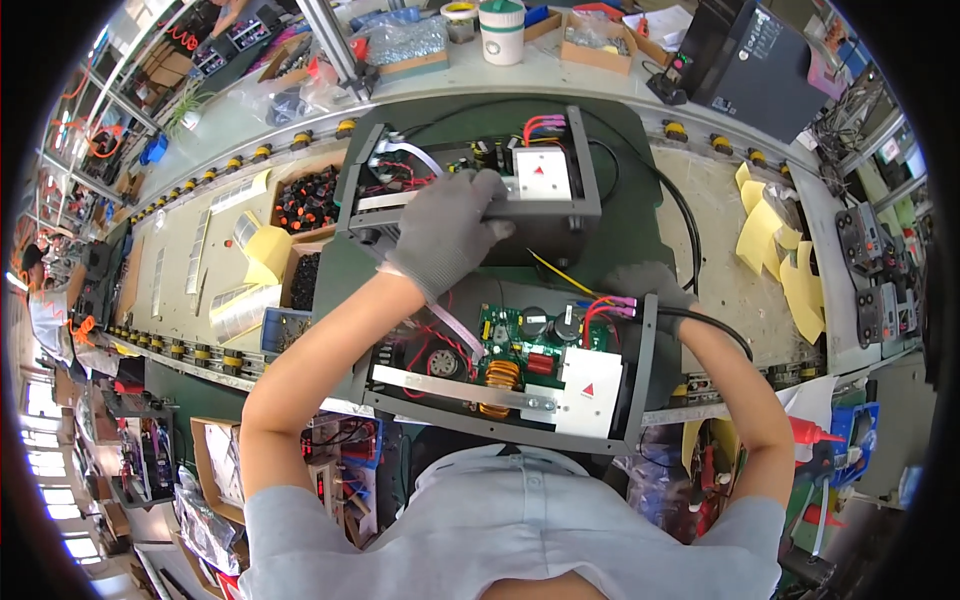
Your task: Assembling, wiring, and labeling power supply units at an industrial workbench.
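Left grey-gloved grip (455, 228) is clasping the front rim of a dark-grey open metal chassis (560, 222) beyond a matching near chassis (641, 370); right grey-gloved grip (655, 285), closure unreadable, is sitting by the latter's right wall, wrist risking snagging a looping black cable (720, 326) if pulling back.

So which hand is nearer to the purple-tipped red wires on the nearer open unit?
Right: the right hand is just beyond those wires, at the far-right corner of the nearer unit; the left hand is farther away, over the near edge of the far unit.
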The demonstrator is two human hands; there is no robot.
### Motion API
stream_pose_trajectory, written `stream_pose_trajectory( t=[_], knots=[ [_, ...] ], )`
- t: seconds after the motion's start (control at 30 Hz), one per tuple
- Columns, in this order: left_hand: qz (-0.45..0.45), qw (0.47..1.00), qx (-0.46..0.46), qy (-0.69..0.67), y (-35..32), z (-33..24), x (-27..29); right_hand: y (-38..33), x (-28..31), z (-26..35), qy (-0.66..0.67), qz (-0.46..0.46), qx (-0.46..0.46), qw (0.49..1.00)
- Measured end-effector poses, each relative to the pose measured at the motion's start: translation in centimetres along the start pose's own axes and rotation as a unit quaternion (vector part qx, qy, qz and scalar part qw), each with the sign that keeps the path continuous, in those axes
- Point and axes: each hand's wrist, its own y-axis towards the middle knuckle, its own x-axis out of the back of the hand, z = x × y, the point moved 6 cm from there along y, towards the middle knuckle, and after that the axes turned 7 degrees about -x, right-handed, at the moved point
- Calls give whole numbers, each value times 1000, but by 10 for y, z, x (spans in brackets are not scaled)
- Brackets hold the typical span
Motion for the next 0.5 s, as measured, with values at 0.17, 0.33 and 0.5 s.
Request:
stream_pose_trajectory(
  t=[0.17, 0.33, 0.5],
  knots=[
    [-58, 998, 5, 12, -6, 1, 5, 4, -12, -32, -99, -79, 23, 992],
    [-66, 998, -2, 6, -4, 1, 5, -21, 5, -155, -130, -71, -271, 951],
    [-20, 978, -199, 62, 2, -33, 7, -36, -15, -128, -118, -89, -234, 961]
  ],
)
